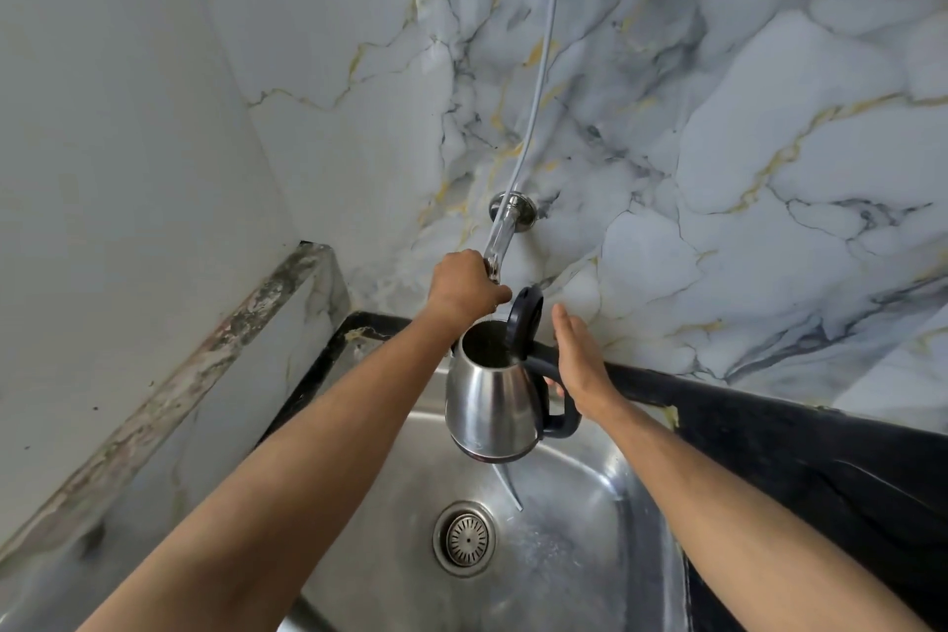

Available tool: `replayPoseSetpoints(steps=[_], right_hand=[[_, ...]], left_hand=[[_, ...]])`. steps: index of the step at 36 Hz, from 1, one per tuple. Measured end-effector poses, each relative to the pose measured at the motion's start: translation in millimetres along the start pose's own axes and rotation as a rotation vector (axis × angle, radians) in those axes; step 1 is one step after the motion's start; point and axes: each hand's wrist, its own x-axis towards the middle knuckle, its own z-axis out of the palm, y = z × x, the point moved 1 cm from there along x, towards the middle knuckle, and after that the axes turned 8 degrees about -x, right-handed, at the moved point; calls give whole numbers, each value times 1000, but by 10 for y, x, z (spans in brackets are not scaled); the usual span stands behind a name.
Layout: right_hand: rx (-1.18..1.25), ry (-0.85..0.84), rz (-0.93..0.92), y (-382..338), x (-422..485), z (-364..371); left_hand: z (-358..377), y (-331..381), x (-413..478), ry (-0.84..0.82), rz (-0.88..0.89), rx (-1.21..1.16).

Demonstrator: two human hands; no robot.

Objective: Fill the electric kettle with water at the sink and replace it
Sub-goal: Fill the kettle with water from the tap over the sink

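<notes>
A stainless steel electric kettle with a black handle hangs above the steel sink. Its black lid stands open and upright. The dark inside shows, and I cannot tell the water level. My right hand is at the kettle's handle, thumb hooked around it and fingers stretched straight up. My left hand is closed on the chrome wall tap, just above the kettle's mouth. A thin streak shows under the kettle's base; whether it is water or a reflection is unclear.
The round drain strainer lies below the kettle in the basin. A black counter runs along the sink's right and back. Marble-pattern tiles cover the walls. A white cord hangs down to the tap.
</notes>
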Motion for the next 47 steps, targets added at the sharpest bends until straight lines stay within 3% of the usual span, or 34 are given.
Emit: replayPoseSetpoints(steps=[12, 19, 24, 47], right_hand=[[-44, -64, 10, -78, 14, 38], [-59, -66, -27, -49, 3, 38], [-40, -61, -6, -38, -30, 32], [-51, -43, -26, -53, -45, 11]], left_hand=[[-102, -224, 138, -206, 0, -211], [-218, -502, 100, -421, -171, -843], [-199, -590, 99, -492, -204, -1013], [-199, -548, 129, -480, -148, -1009]])
